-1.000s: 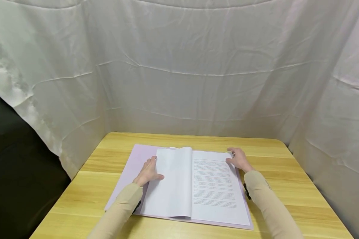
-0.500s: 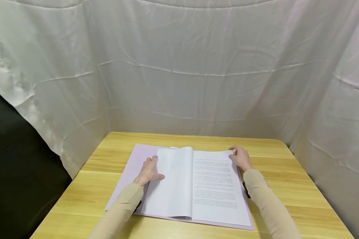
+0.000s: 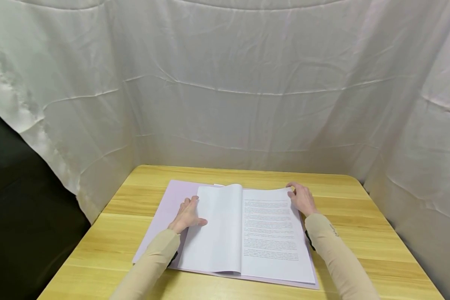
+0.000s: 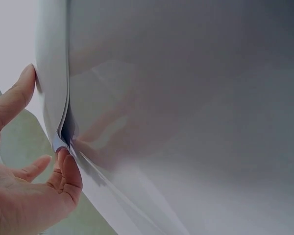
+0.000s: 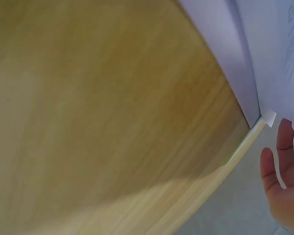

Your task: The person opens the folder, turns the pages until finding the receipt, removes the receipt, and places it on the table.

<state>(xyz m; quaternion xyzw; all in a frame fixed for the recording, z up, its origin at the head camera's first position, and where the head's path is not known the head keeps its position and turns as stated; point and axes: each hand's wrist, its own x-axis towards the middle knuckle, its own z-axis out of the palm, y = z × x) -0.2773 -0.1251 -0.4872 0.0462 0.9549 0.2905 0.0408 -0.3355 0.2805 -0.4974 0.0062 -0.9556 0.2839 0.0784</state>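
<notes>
A lilac folder [image 3: 163, 216] lies spread on the table with a stack of white pages in it. My left hand [image 3: 186, 214] rests at the outer edge of the turned blank pages [image 3: 219, 233], thumb and fingers spread apart. In the left wrist view the thumb of that hand [image 4: 24, 196] touches the paper and the other fingertips bend in near the page edge. At the top right corner of the printed page [image 3: 268, 233], my right hand [image 3: 303, 199] pinches the slightly raised sheet. The right wrist view catches only part of this hand [image 5: 286, 191] beside the page corner.
The wooden table [image 3: 360, 233] extends past the folder on both sides. Behind it hangs a pale grey curtain [image 3: 247, 116], which continues along the right and left. Black cloth [image 3: 22, 208] shows at the far left.
My right hand has closed on the printed page's top right corner and lifted it a little. The left hand has stayed in place on the turned pages.
</notes>
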